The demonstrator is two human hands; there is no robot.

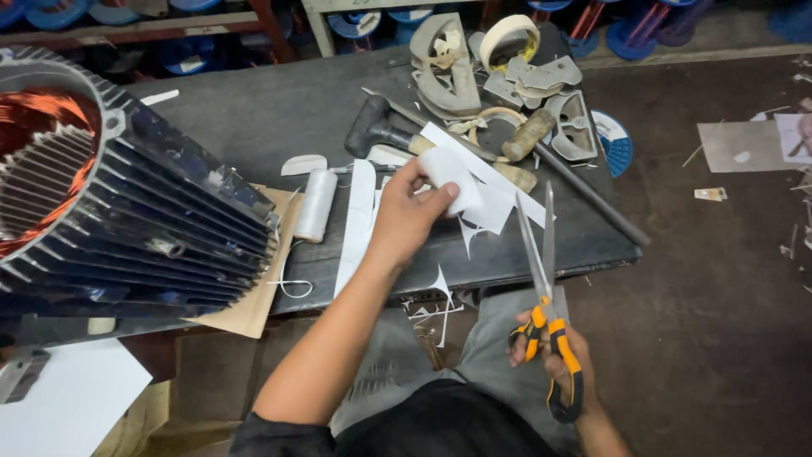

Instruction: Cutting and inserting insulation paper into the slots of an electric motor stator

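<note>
The left hand (404, 216) pinches a curled white paper piece (448, 173) above the dark tabletop (271, 110); the right hand (554, 355) grips orange-handled scissors (541, 288), blades seemingly slightly parted.

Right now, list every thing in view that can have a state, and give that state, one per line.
left hand: shut on a white paper piece, held over the table.
right hand: gripping the scissors by the handles.
scissors: blades slightly open, pointing away.
motor housing: lying on its side, copper windings exposed.
white spool: lying flat.
hammer: lying flat, untouched.
tape roll: resting among scraps.
</note>
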